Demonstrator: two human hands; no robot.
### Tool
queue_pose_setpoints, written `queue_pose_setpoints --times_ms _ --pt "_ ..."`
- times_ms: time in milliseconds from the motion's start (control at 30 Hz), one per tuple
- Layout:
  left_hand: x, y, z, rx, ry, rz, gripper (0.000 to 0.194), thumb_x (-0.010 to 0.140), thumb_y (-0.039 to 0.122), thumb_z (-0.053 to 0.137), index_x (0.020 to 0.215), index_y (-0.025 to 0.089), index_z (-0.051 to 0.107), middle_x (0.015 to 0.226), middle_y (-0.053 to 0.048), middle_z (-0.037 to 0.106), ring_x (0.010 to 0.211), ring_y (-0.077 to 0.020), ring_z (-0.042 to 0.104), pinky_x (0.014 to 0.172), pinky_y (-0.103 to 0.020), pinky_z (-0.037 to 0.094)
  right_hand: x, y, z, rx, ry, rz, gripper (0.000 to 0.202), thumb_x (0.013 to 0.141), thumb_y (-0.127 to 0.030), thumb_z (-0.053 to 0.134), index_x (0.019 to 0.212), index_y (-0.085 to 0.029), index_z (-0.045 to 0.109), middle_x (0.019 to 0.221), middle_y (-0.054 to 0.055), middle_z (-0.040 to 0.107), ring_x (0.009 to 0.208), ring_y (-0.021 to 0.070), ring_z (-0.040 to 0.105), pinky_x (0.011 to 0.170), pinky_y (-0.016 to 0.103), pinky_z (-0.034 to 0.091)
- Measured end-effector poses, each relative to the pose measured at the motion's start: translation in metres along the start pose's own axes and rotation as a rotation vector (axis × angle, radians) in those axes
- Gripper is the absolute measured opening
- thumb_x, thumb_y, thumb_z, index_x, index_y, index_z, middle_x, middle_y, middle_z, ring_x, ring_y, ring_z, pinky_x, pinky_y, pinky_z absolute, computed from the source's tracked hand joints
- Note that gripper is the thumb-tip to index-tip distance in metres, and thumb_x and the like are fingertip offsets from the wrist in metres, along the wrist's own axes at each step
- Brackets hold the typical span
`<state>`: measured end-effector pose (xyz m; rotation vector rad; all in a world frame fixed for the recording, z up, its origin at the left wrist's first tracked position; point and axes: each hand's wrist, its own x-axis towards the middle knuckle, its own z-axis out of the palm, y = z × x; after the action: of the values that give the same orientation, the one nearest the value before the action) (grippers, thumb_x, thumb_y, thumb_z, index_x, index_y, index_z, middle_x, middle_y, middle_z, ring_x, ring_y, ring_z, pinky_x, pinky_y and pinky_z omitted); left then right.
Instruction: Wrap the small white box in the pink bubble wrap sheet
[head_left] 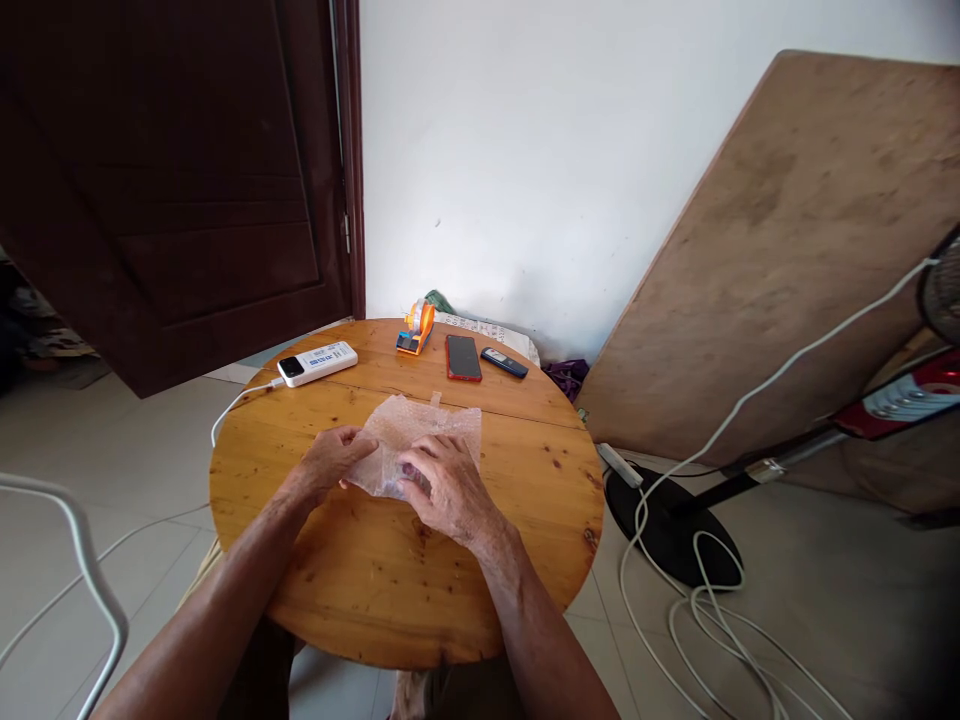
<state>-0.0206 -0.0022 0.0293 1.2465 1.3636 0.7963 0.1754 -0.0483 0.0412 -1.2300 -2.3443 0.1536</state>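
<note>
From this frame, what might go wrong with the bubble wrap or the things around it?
1. If the left grip or right grip eases off, the bubble wrap may shift.
2. The white cable runs over the table edge; a snag might drag the white device.
3. The orange tape dispenser stands near the far edge; a knock could tip it off.

You face a plain white wall (pixel 487 150), brightly and softly lit. To your left, a dark reddish-brown panelled door (pixel 172 200) stands beside its frame (pixel 352 150). A round, knotty wooden table (pixel 375 610) is right in front of you, on a floor (pixel 142 430) of pale tiles. On your right is a large brown board (pixel 750 250), with a round black stand base (pixel 667 530) and loops of pale cable (pixel 750 398) near it.
</note>
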Motion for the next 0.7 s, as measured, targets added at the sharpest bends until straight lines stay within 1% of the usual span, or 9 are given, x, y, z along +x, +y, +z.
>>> queue_pose_setpoints --times_ms 67,200,267,367,433,467,567,633,700 --pt "0.006 0.003 -0.002 -0.012 -0.038 -0.012 0.043 0.061 0.047 0.065 0.090 0.014 0.064 0.058 0.004 0.058 0.046 -0.0114 0.049 0.039 -0.021 0.033 0.000 0.000 0.000 0.005 -0.003 0.000 0.016 0.083 -0.021 0.068 0.099 -0.020 0.067 0.100 0.007 0.065 0.096 0.0231 0.054 0.090 0.039 0.036" --pt "0.015 0.012 -0.002 -0.029 -0.074 -0.044 0.036 0.061 0.039 0.066 0.088 0.015 0.065 0.064 0.002 0.065 0.052 -0.0136 0.058 0.050 -0.024 0.044 -0.001 0.001 0.001 0.011 -0.008 -0.009 0.028 0.084 -0.021 0.065 0.112 -0.022 0.066 0.104 0.007 0.063 0.098 0.0232 0.054 0.092 0.039 0.036" --pt "0.018 0.015 -0.001 -0.019 -0.095 -0.056 0.034 0.062 0.034 0.063 0.089 0.015 0.065 0.066 0.001 0.067 0.054 -0.0144 0.059 0.052 -0.024 0.045 -0.002 0.002 0.001 0.007 -0.017 -0.017 0.032 0.085 -0.020 0.064 0.116 -0.023 0.066 0.104 0.007 0.062 0.097 0.0227 0.054 0.092 0.039 0.035" --pt "0.018 0.019 0.000 0.042 -0.068 -0.031 0.045 0.060 0.024 0.055 0.103 0.016 0.065 0.061 0.004 0.063 0.048 -0.0121 0.053 0.048 -0.022 0.039 -0.002 0.001 0.001 -0.005 -0.031 -0.023 0.031 0.086 -0.020 0.062 0.116 -0.024 0.067 0.104 0.006 0.060 0.095 0.0221 0.053 0.090 0.039 0.035" --pt "0.016 0.020 0.001 0.109 -0.055 0.002 0.052 0.059 0.021 0.051 0.109 0.017 0.065 0.058 0.006 0.060 0.045 -0.0110 0.049 0.046 -0.021 0.035 -0.002 0.000 0.001 -0.018 -0.037 -0.018 0.027 0.086 -0.021 0.062 0.113 -0.023 0.068 0.104 0.007 0.060 0.094 0.0221 0.052 0.089 0.039 0.035" --pt "0.015 0.021 0.001 0.141 -0.061 0.018 0.051 0.060 0.021 0.050 0.108 0.017 0.066 0.057 0.006 0.059 0.045 -0.0110 0.048 0.046 -0.021 0.035 -0.001 -0.001 0.001 -0.029 -0.039 -0.015 0.026 0.086 -0.022 0.062 0.111 -0.023 0.069 0.104 0.007 0.060 0.094 0.0223 0.051 0.089 0.039 0.035" --pt "0.012 0.024 0.001 0.195 -0.103 0.066 0.040 0.061 0.025 0.049 0.094 0.016 0.070 0.060 0.003 0.062 0.048 -0.0122 0.051 0.047 -0.021 0.036 0.000 -0.003 0.001 -0.058 -0.041 -0.013 0.024 0.085 -0.021 0.062 0.107 -0.022 0.070 0.103 0.008 0.060 0.095 0.0228 0.050 0.090 0.040 0.035" --pt "0.012 0.026 0.004 0.226 -0.085 0.094 0.034 0.062 0.026 0.050 0.088 0.016 0.069 0.059 0.003 0.061 0.049 -0.0122 0.051 0.047 -0.021 0.035 0.000 -0.003 0.001 -0.064 -0.038 -0.015 0.023 0.084 -0.021 0.062 0.105 -0.022 0.071 0.102 0.008 0.060 0.094 0.0227 0.049 0.090 0.040 0.035" --pt "0.013 0.028 0.008 0.219 -0.070 0.106 0.032 0.062 0.026 0.051 0.087 0.016 0.068 0.060 0.004 0.060 0.051 -0.0121 0.051 0.048 -0.021 0.035 0.001 -0.003 0.002 -0.061 -0.036 -0.016 0.021 0.084 -0.021 0.062 0.104 -0.021 0.071 0.101 0.008 0.060 0.094 0.0226 0.050 0.089 0.040 0.036"
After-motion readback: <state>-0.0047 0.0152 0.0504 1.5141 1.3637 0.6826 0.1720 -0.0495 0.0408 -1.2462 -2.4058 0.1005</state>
